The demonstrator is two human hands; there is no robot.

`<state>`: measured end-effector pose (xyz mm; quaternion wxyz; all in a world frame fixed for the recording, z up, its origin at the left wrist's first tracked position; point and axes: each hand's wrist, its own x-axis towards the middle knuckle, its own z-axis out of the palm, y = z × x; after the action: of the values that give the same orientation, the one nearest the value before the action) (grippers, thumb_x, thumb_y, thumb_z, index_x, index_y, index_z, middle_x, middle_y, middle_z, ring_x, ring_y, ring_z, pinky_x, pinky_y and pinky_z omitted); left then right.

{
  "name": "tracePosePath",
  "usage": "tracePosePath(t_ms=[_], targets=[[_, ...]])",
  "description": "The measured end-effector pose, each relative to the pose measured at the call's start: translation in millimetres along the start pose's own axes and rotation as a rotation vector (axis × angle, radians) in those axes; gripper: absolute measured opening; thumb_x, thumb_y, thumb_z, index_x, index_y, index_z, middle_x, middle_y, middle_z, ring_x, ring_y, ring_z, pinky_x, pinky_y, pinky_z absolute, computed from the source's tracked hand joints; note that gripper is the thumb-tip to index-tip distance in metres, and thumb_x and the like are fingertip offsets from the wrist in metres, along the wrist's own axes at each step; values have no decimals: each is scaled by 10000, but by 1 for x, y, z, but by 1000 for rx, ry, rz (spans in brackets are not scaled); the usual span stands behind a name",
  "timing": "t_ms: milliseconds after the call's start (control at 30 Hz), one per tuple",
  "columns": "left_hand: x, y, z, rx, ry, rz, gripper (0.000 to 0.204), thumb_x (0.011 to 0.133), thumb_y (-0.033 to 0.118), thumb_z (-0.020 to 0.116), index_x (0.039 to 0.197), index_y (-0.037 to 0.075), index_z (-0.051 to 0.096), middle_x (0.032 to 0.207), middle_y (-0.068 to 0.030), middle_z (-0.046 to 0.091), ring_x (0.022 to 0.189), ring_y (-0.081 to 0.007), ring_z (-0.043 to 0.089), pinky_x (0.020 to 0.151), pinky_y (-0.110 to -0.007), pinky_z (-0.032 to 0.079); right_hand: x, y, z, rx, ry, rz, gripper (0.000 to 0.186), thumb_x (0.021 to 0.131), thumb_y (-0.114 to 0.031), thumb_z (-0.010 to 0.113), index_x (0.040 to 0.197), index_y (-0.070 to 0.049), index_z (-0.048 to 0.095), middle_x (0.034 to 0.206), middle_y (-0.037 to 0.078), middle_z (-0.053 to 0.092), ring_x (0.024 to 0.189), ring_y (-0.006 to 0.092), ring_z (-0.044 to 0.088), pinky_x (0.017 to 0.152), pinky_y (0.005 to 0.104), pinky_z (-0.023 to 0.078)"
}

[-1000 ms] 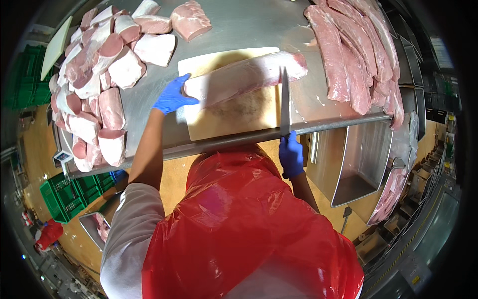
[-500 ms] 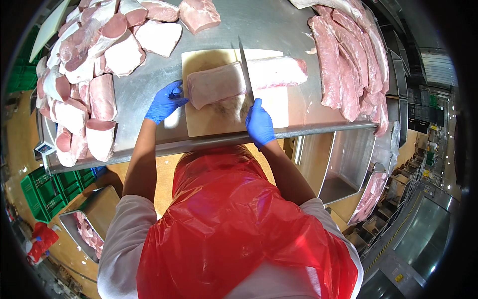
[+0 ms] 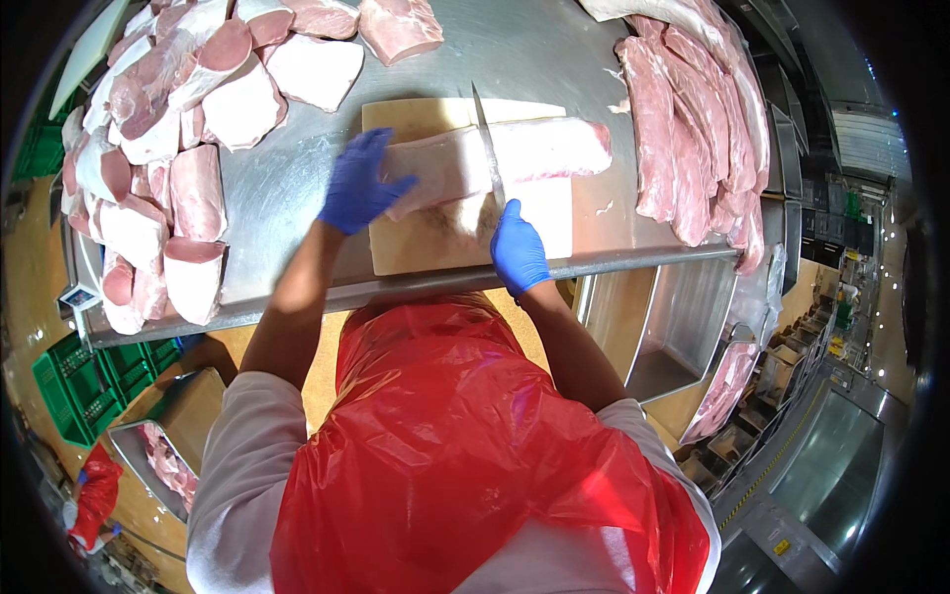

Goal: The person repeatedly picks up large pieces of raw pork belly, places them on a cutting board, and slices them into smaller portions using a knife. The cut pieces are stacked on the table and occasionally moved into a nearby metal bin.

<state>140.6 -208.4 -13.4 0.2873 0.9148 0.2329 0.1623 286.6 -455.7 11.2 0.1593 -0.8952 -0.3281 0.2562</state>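
A long pale pork loin (image 3: 554,147) lies across the cream cutting board (image 3: 426,252) in front of me. My right hand (image 3: 520,249), in a blue glove, is closed round the handle of a knife (image 3: 488,137). The narrow blade points away from me and crosses the loin near its middle. Whether the meat is cut through under the blade, I cannot tell. At the loin's left end is my left hand (image 3: 364,183), also blue-gloved, its thumb and fingers spread against the meat and partly hiding that end.
Cut loin pieces (image 3: 198,193) are heaped on the steel table (image 3: 297,178) at left, with one chunk (image 3: 401,28) at the far edge. Long meat strips (image 3: 683,119) lie at right. Below stand green crates (image 3: 74,386), a meat tub (image 3: 163,465) and a steel bin (image 3: 683,327).
My left hand has moved up and right, from beside the board onto the loin's left end, its fingers spreading. The right hand and knife stay nearly in place.
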Motion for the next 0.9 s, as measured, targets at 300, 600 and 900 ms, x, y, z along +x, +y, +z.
tracePosePath(t_ms=[300, 600, 900], targets=[[46, 75, 54, 445, -345, -5, 1176, 627, 518, 853, 1505, -35, 300, 1260, -202, 566, 1179, -340, 566, 1027, -555, 398, -84, 35, 6, -141, 41, -26, 175, 931, -69, 498, 1072, 17, 440, 718, 252, 621, 651, 397, 657, 572, 487, 526], [43, 75, 70, 551, -187, 2, 909, 676, 346, 818, 1430, 16, 432, 1089, -135, 610, 1024, -288, 620, 902, -490, 457, 68, -4, 0, 12, -2, -167, 171, 964, -85, 460, 1077, 43, 453, 830, 302, 628, 780, 495, 638, 667, 553, 508], [46, 47, 26, 73, -81, -263, 490, 739, 341, 754, 1106, 75, 568, 1030, -179, 664, 961, -388, 660, 824, -510, 507, -88, 111, 5, -215, -254, 9, 384, 961, -76, 454, 1337, 3, 442, 956, 296, 666, 774, 478, 651, 695, 573, 521]])
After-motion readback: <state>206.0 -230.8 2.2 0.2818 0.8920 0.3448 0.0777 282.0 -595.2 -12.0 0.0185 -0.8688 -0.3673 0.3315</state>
